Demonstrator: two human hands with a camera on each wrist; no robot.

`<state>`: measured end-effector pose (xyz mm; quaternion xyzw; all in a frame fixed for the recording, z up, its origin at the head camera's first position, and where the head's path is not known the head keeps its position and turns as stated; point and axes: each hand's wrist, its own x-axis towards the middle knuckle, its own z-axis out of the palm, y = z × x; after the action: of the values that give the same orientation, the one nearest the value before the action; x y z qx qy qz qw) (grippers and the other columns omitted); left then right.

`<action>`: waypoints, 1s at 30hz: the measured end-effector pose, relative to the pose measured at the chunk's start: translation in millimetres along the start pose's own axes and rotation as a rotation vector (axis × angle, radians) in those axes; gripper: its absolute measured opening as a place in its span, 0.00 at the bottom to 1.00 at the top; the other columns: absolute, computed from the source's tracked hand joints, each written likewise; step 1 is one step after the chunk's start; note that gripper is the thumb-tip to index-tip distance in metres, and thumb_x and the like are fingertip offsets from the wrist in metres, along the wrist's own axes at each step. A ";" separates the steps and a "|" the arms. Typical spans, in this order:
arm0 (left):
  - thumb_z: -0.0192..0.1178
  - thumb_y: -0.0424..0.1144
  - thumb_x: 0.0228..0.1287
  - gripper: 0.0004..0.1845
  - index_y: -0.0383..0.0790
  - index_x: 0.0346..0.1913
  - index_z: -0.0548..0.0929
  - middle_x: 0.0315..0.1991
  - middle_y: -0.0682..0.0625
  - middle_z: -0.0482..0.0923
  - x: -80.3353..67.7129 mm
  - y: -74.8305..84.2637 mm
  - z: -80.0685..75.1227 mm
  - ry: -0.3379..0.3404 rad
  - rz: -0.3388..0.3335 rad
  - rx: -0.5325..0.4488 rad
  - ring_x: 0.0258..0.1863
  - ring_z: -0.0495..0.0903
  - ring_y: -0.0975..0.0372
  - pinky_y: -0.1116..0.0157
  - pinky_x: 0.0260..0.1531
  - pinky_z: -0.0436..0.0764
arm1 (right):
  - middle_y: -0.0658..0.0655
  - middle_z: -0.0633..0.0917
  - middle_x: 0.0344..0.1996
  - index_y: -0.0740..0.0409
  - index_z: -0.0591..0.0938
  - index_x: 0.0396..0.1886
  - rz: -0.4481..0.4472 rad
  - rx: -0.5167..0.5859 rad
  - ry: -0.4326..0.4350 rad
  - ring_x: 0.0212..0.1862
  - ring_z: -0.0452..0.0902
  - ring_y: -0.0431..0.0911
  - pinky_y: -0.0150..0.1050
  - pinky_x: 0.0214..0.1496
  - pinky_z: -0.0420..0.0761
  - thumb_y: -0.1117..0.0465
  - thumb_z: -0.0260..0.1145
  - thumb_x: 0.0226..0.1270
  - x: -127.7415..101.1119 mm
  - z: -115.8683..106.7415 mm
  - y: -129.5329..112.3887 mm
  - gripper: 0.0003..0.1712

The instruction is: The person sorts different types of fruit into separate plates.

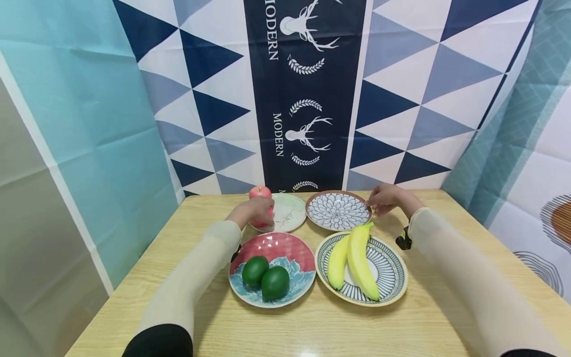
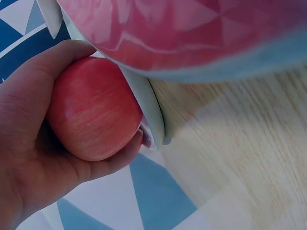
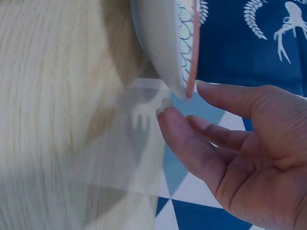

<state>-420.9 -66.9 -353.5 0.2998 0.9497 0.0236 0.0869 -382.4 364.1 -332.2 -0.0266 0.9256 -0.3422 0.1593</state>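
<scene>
Both hands work at the far row of plates, well apart from each other. Nearest the viewer, low in the head view, a red and teal plate [image 1: 285,248] holds two green fruits [image 1: 266,277], and just to its right a striped plate [image 1: 392,270] holds two bananas [image 1: 354,260]; both sit on the wooden counter [image 1: 312,327]. Beyond them, left of centre, the left hand [image 1: 252,213] is wrapped around a red apple [image 2: 91,108], with thumb and fingers curled about it. The left wrist view shows the apple touching the rim of the pale plate [image 1: 290,213] at that hand. Right of centre, the right hand [image 1: 388,198] is at the right edge of the blue flower-patterned plate [image 1: 337,210]. In the right wrist view its fingers [image 3: 192,143] are loosely bent, with the tips close on either side of the plate's brown rim; whether they actually touch it cannot be told. Behind the counter, across the top of the frame, hangs a cloth of blue triangles [image 1: 401,99] with a dark deer-printed band [image 1: 305,99].
</scene>
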 end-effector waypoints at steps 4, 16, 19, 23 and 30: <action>0.70 0.43 0.58 0.21 0.40 0.52 0.78 0.42 0.46 0.79 0.7 1.6 -0.5 0.012 0.002 0.007 0.45 0.77 0.54 0.58 0.50 0.78 | 0.58 0.84 0.30 0.77 0.80 0.54 -0.007 -0.051 -0.015 0.27 0.84 0.40 0.36 0.35 0.87 0.63 0.62 0.78 7.8 5.2 -1.9 0.18; 0.71 0.42 0.58 0.20 0.40 0.51 0.78 0.43 0.46 0.79 0.4 2.8 0.0 0.015 -0.007 0.013 0.45 0.78 0.54 0.58 0.50 0.79 | 0.67 0.85 0.42 0.81 0.75 0.61 0.027 -0.131 0.002 0.31 0.86 0.44 0.37 0.37 0.87 0.69 0.65 0.73 18.9 13.0 -2.9 0.22; 0.71 0.42 0.58 0.20 0.40 0.51 0.78 0.44 0.46 0.79 0.3 4.0 1.2 0.017 -0.008 0.004 0.45 0.78 0.54 0.58 0.51 0.79 | 0.66 0.85 0.40 0.80 0.76 0.59 0.027 -0.126 0.000 0.31 0.85 0.43 0.37 0.36 0.87 0.70 0.64 0.73 17.8 14.5 -1.7 0.20; 0.71 0.42 0.59 0.21 0.40 0.53 0.78 0.44 0.46 0.79 -0.1 4.6 3.6 0.006 -0.016 -0.009 0.45 0.78 0.54 0.58 0.51 0.79 | 0.64 0.85 0.37 0.79 0.76 0.57 0.034 -0.110 -0.014 0.30 0.84 0.43 0.36 0.36 0.87 0.71 0.62 0.75 15.4 15.7 -2.3 0.17; 0.72 0.42 0.58 0.21 0.40 0.52 0.78 0.43 0.46 0.79 -3.6 5.9 2.1 0.018 -0.029 -0.011 0.45 0.78 0.53 0.57 0.51 0.79 | 0.65 0.84 0.40 0.78 0.75 0.58 0.058 -0.098 -0.035 0.32 0.84 0.44 0.37 0.39 0.87 0.70 0.62 0.76 15.6 16.3 -6.3 0.17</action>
<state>-414.3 -64.1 -354.4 0.2853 0.9546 0.0301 0.0803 -392.5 346.6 -344.1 -0.0137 0.9388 -0.2910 0.1836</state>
